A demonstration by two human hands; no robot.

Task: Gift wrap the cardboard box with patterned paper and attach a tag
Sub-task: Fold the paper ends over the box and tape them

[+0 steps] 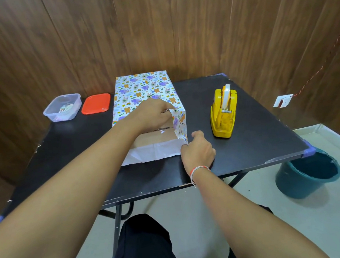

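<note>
Cardboard box [155, 138]: mid-bench [259, 118], patterned paper [139, 90] over top and sides; near end still bare, white flap flat on the bench. I judge the end fold is underway. Left hand [152, 113]: reaches across, fingers curled, pinching the right side flap inward. Right hand [197, 151]: fingers curled at the box's lower right corner, pinching paper there. Tape dispenser [223, 114]: toward the right edge, within reach.

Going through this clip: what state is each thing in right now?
Cardboard box: near end unwrapped.
Patterned paper: over top, flap folded in.
Left hand: pressing paper on box.
Right hand: pinching the paper's corner.
Clear container: open.
Red lid: off, beside it.
Tape dispenser: loaded, upright.
</note>
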